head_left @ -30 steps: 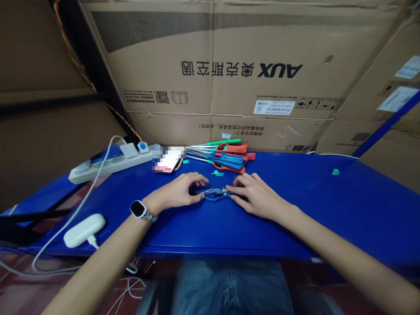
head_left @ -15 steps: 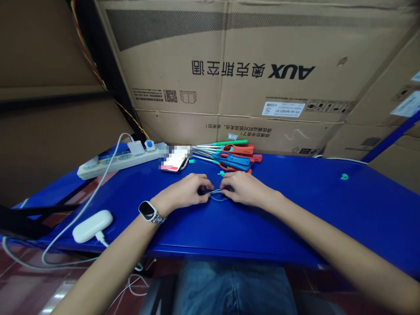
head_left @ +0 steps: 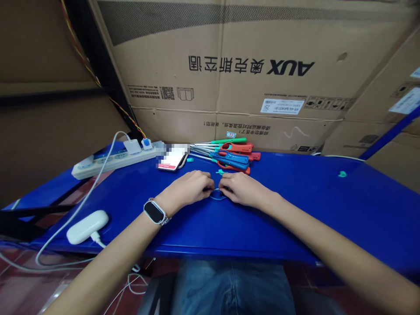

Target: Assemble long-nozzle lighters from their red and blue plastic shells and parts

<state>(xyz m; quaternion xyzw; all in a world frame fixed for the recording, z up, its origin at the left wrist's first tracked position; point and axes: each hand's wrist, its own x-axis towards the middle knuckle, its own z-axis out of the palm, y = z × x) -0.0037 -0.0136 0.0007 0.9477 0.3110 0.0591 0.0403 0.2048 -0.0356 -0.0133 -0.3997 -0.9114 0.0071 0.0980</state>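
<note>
My left hand (head_left: pixel 188 188), with a watch (head_left: pixel 155 212) on the wrist, is closed in a pinch just above the blue table (head_left: pixel 295 210). Close to its right, my right hand (head_left: pixel 244 188) pinches too. Between the fingertips run thin pale and blue wires (head_left: pixel 217 198), and a blue loop of them hangs on the near side. Both ends are hidden inside my fingers. A small green plastic piece (head_left: pixel 220 172) lies just beyond my hands. Behind it is a pile of long-necked lighters (head_left: pixel 229 158) with red, blue and green handles.
A phone (head_left: pixel 172 159) lies left of the lighters, near a small green cap (head_left: pixel 190 160). A power strip (head_left: pixel 114 164) with plugs and a white cable stands at the back left. At front left sits a white rounded case (head_left: pixel 88 226). Cardboard (head_left: pixel 246 96) walls the back.
My hands have come slightly closer together, and less of the wires shows between them. My left wrist has turned a little. The whole view has shifted slightly.
</note>
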